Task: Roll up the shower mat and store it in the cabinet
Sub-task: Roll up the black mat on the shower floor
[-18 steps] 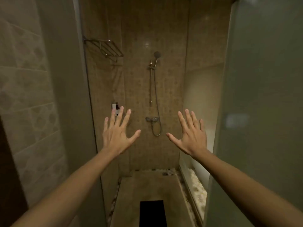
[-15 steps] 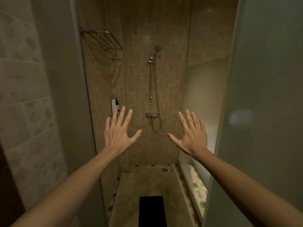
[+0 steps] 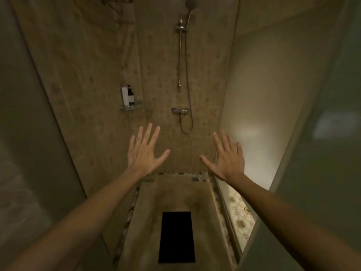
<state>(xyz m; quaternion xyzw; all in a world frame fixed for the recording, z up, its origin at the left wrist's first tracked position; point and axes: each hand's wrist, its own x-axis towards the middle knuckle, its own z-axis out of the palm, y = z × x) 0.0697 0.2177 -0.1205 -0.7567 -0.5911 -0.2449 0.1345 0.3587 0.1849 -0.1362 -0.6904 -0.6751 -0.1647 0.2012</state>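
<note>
A black rectangular shower mat [image 3: 177, 237] lies flat on the floor of a narrow shower stall, in the lower middle of the head view. My left hand [image 3: 144, 153] and my right hand [image 3: 227, 160] are stretched out in front of me at about chest height, well above the mat. Both hands have their fingers spread and hold nothing. No cabinet is in view.
Frosted glass panels [image 3: 320, 145] stand close on both sides of the stall entrance. A shower hose and mixer tap [image 3: 180, 110] hang on the far wall. A small glass shelf [image 3: 134, 107] carries two bottles. Pebbles edge the shower floor [image 3: 175, 192].
The view has tilted downward and moved closer, so more of the floor and the whole mat show. Both hands stay spread and apart in the same pose.
</note>
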